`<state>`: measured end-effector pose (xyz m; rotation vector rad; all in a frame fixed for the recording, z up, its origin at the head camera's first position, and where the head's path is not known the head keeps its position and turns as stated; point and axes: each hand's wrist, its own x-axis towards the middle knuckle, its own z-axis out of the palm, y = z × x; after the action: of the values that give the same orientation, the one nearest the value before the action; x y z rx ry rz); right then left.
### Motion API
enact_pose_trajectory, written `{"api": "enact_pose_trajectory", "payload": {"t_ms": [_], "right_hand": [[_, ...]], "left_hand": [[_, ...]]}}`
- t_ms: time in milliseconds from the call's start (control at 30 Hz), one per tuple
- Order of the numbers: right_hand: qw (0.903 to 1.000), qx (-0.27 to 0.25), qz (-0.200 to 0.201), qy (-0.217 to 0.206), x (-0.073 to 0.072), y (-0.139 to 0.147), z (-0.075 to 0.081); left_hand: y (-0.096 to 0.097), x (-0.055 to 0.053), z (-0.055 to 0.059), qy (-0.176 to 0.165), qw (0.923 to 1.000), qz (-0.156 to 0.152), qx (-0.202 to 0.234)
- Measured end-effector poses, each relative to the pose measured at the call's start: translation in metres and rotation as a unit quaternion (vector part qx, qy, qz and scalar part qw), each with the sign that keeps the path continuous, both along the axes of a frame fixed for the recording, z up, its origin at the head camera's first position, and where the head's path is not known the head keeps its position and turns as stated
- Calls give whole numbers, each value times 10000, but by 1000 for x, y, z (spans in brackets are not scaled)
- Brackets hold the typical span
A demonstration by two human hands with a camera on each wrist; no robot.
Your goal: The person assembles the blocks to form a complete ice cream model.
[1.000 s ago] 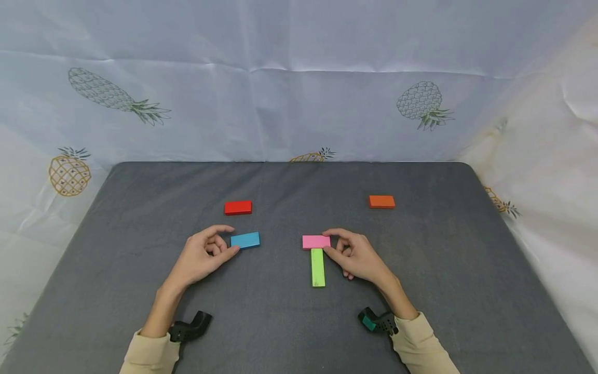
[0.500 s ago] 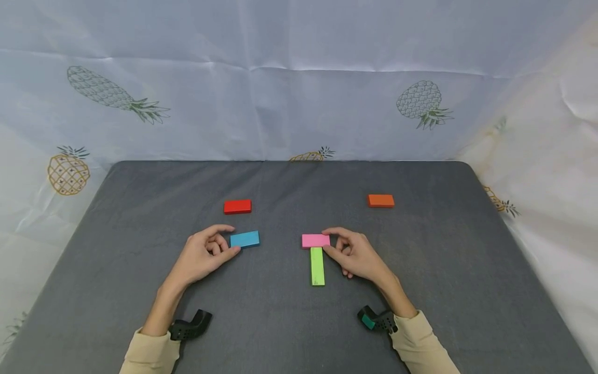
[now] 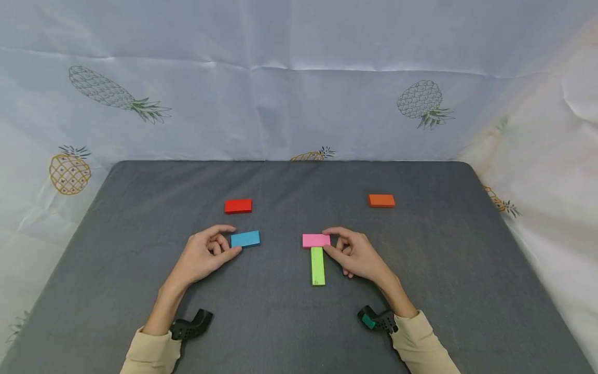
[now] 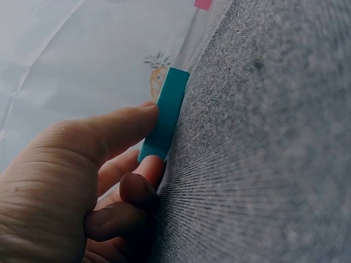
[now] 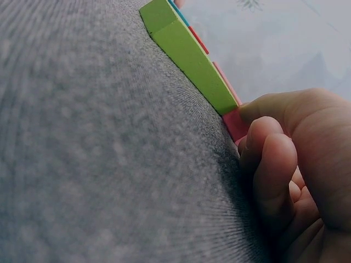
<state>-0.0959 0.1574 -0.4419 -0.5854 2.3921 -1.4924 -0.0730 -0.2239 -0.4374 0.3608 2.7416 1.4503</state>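
In the head view a blue block (image 3: 245,239) lies flat left of the middle. My left hand (image 3: 205,253) pinches its left end, thumb at the near edge and index finger at the far edge. The left wrist view shows the thumb against the blue block (image 4: 166,115). My right hand (image 3: 356,254) pinches the right end of a pink block (image 3: 315,240) between thumb and index finger. A lime green block (image 3: 317,267) lies lengthwise below the pink one, its far end right at the pink block's near edge, forming a T. The other fingers of both hands are curled.
A red block (image 3: 238,206) lies beyond the blue one. An orange block (image 3: 381,200) lies at the back right. Grey cloth covers the table (image 3: 280,322), and a pale curtain (image 3: 299,104) printed with pineapples hangs behind its far edge.
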Motion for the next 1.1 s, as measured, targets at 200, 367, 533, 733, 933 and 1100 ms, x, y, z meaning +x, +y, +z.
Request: {"api": "enact_pose_trajectory", "payload": {"t_ms": [200,367,533,733,933,1100], "right_hand": [[10000,-54,14,52,-1,0,-2],[9999,-99,45,100,-1,1,-3],[10000,-23,-14,15,0,0,-1],[10000,25,-28,-22,0,0,-1],[10000,42,-26,-35,-1,0,0],[9999,79,-49,-75,-1,0,0]], "left_hand": [[1,0,-1,63,10000,-2,-29],[3,0,0,74,10000,-14,-30],[4,0,1,50,10000,-24,-2],[5,1,2,34,10000,-21,-30],[4,0,1,35,9999,-43,-98],[4,-1,3,-15,10000,-73,-64]]}}
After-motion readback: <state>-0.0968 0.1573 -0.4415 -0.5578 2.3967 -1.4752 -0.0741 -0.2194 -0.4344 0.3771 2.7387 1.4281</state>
